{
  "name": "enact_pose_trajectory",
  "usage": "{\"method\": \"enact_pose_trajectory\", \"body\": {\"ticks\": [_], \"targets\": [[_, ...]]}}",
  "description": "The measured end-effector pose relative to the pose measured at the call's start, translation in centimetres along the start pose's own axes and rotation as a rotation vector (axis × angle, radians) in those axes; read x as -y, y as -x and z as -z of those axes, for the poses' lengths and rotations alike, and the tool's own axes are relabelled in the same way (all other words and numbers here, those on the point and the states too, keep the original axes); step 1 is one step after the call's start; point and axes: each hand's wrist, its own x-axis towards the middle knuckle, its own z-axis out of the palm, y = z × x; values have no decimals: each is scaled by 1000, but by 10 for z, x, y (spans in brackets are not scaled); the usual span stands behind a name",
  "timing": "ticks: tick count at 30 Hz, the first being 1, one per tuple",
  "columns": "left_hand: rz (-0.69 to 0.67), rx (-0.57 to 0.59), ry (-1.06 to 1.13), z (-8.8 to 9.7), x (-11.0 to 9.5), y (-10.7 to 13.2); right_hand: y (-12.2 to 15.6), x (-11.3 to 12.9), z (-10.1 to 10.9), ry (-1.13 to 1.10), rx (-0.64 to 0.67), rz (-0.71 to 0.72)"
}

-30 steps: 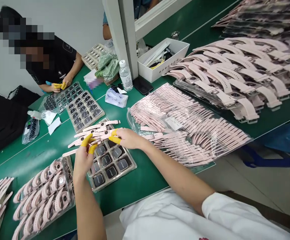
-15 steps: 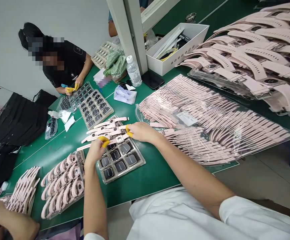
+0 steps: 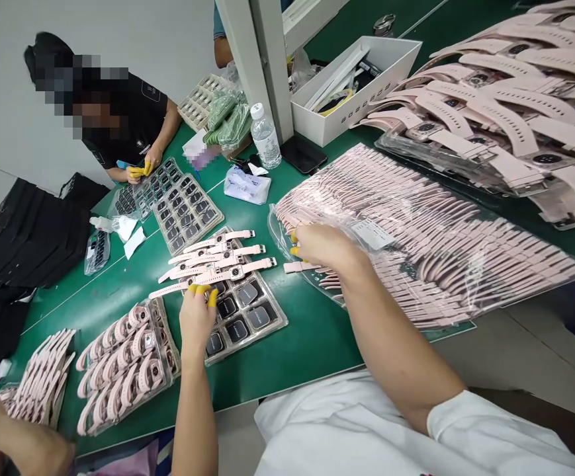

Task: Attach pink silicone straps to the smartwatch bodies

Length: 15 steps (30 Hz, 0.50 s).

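Note:
My left hand point(image 3: 198, 320), with yellow finger covers, is over the near part of a clear tray point(image 3: 272, 324) of dark square watch faces point(image 3: 237, 329). Its fingers are curled together; whatever they hold is hidden. Several pink-strapped watches point(image 3: 235, 272) lie side by side across the far part of that tray. To the right, my right hand point(image 3: 324, 248) reaches over the left end of a bagged pile of pink watch straps point(image 3: 446, 244). Its yellow-covered fingertips are apart, beside the straps. One loose pink strap point(image 3: 300, 266) sticks out just below them.
A filled tray of looped pink watches point(image 3: 123, 370) stands at left. Beyond are another face tray point(image 3: 188, 211), a water bottle point(image 3: 266, 139), a phone point(image 3: 303, 155) and a white box point(image 3: 354, 92). A co-worker point(image 3: 123, 125) handles trays opposite; another person's arm point(image 3: 24, 436) enters lower left.
My right hand has left the watch on the tray and moved right to the strap pile. That watch now lies among the others. My left hand has let go of its strap and shifted slightly nearer.

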Motion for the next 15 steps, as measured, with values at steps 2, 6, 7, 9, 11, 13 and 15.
{"method": "enact_pose_trajectory", "body": {"ticks": [2,6,7,9,11,13,15], "targets": [[-38,44,-78,-4,-2,4,-1,0,0,-12,33,-10],[-95,35,-169,-9,-6,-1,-1,-2,2,-36,72,-31],[-100,31,-172,-9,-7,-3,-1,-3,2,-37,66,-41],[-100,43,-163,-6,-10,-6,-1,-7,4,-29,49,-68],[-93,79,-153,-2,-12,-7,-3,-10,4,-34,43,-87],[-82,124,-153,1,-13,-7,-4,-11,4,-66,44,-71],[-76,163,-159,4,-14,-7,-4,-9,3,-77,57,-16]]}}
